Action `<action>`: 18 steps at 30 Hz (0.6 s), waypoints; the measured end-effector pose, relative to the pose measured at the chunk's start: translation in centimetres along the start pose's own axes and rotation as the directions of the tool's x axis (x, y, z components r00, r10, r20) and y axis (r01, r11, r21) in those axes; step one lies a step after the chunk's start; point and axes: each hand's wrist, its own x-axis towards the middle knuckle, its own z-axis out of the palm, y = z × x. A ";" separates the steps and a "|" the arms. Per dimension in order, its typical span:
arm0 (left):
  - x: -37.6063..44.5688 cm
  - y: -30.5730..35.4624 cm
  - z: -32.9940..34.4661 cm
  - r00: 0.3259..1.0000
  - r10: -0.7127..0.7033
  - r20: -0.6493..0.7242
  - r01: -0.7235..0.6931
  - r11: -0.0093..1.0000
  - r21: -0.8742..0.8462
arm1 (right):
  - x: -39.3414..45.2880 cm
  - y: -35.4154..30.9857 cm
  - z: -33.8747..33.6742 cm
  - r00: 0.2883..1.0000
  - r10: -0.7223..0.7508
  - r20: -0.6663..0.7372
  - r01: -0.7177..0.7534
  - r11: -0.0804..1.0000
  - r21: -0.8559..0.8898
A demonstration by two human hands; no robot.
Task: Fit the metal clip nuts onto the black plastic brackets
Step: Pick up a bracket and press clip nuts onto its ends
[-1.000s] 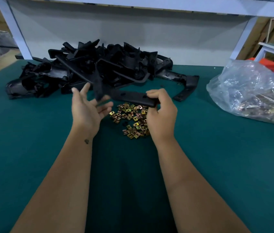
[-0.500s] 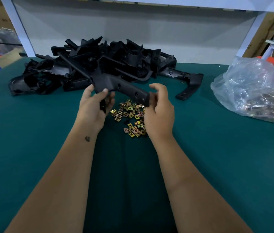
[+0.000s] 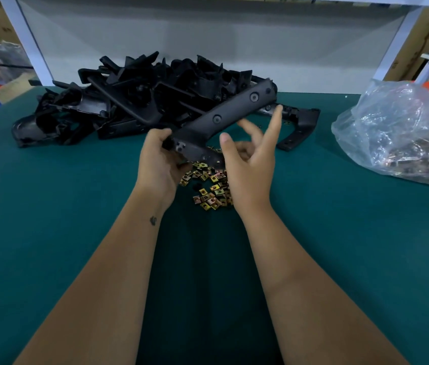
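While the left hand grips, the right stands free:
Left fingers (image 3: 167, 134): curled round the near end of one black plastic bracket (image 3: 224, 115), thumb on top, clamped on it.
Left hand (image 3: 159, 164): just left of the loose nuts, raised off the surface.
Right fingers (image 3: 274, 127): spread and nearly straight, apart, holding nothing; the forefinger tip lies just under the bracket's far arm, contact cannot be told.
Right hand (image 3: 249, 167): palm turned toward the bracket, over the right edge of the nuts.
Held bracket: tilted, near end at the left fingers, long arm rising away to the right over the heap; two round holes show along its face.
Clip nuts (image 3: 209, 188): loose yellow-metal scatter on the green surface (image 3: 50, 206), between and below both hands.
Bracket heap (image 3: 129, 101): piled at the back of the surface, behind the hands.
Plastic bag (image 3: 403, 133): clear, at far right, more nuts inside.
Change from half a second ago: the right hand, then holding the bracket's right end, has let go and opened; the bracket's long arm has swung upward and away; the left hand keeps its grip.
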 end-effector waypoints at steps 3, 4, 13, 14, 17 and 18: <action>-0.6 -0.4 0.2 0.993 -0.070 0.098 0.050 0.979 0.197 | 0.2 -0.1 0.0 0.999 0.031 -0.015 -0.030 0.999 0.035; -0.8 -0.4 0.1 0.985 -0.090 0.150 0.051 0.968 0.245 | 0.3 -0.1 -0.1 0.999 0.031 -0.030 -0.030 0.999 0.031; -1.8 -0.9 0.4 0.964 -0.172 0.202 0.110 0.952 0.286 | 0.1 -0.5 -0.4 0.982 0.071 -0.177 -0.058 0.995 0.075; -1.8 -1.0 0.5 0.980 -0.133 0.147 0.105 0.977 0.186 | 0.2 -0.4 -0.5 0.976 0.080 -0.201 -0.076 0.997 0.027; -1.1 -1.3 0.2 0.995 -0.034 -0.092 0.023 0.993 -0.114 | 0.5 0.2 -0.8 0.987 0.124 -0.100 -0.150 0.938 -0.312; -0.9 -1.3 0.0 0.988 -0.014 -0.151 -0.010 0.987 -0.163 | 0.6 0.5 -0.8 0.990 0.138 -0.021 -0.131 0.863 -0.489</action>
